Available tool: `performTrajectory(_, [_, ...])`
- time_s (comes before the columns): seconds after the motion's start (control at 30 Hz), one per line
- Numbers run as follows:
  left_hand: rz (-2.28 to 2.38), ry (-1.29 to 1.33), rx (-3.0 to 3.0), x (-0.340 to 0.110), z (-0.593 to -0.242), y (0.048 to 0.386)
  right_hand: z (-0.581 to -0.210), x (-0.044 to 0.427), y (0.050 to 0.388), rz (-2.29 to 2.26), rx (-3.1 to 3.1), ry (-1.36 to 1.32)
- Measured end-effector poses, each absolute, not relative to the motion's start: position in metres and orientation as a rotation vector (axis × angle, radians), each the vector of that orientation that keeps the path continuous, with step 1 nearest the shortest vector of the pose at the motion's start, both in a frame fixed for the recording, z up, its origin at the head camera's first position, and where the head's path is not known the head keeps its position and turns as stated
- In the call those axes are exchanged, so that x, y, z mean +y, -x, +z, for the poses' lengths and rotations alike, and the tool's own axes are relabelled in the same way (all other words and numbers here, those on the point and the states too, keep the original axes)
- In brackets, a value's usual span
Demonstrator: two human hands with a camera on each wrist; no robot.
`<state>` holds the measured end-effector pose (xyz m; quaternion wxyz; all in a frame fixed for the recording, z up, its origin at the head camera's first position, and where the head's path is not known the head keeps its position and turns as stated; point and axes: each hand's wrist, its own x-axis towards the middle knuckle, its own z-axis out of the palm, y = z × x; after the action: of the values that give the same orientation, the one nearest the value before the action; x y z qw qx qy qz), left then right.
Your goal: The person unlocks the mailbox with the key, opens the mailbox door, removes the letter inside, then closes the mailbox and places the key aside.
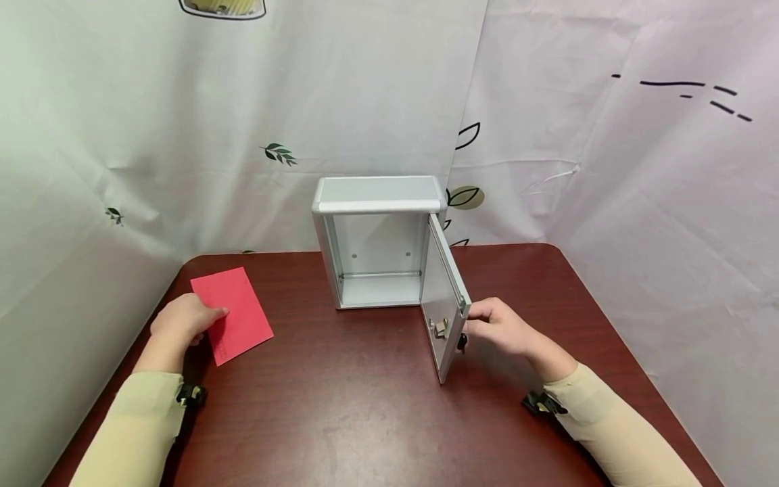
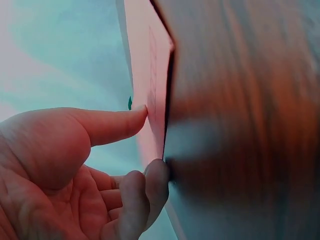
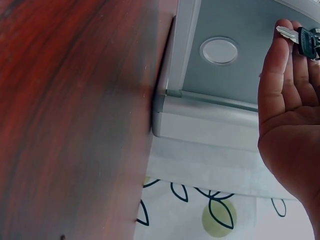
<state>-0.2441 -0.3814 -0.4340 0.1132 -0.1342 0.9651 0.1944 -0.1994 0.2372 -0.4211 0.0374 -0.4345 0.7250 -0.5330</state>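
Note:
A red envelope (image 1: 240,314) lies on the table at the left in the head view. My left hand (image 1: 182,321) holds its near edge, thumb on top and fingertips against the edge; the left wrist view shows the envelope's side (image 2: 156,95) close up. A silver-white metal box (image 1: 377,196) stands upright at the back, its door (image 1: 437,277) swung wide to the right. At the door's outer face, my right hand (image 1: 502,328) pinches at the lock, where the grip is partly hidden. A black-headed key (image 3: 306,42) hangs beside the right fingers.
The dark red-brown table (image 1: 341,419) runs under everything. A pale printed cloth (image 1: 377,88) hangs behind and along both sides. A lock cam (image 1: 441,329) juts from the door's inner face. The box's interior (image 1: 377,243) faces forward.

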Motion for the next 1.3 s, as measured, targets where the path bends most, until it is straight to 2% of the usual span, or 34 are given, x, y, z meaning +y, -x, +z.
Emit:
performTrajectory(0.4, [0.539,0.433,2.840,-0.375,-0.434,0.250,-0.421,0.238,0.199,-1.634,2.228,1.315])
performTrajectory(0.7, [0.605,0.468,2.933,-0.352,-0.420,0.255,-0.419,0.236,0.197,-1.625,2.237,1.285])
performTrajectory(1.03, [0.935,0.320,3.094,-0.301,-0.401,0.261,-0.419,0.237,0.198,-1.628,2.237,1.274])
performTrajectory(1.3, [1.221,-0.105,3.100,-0.258,-0.398,0.258,-0.421,0.239,0.200,-1.625,2.230,1.263])
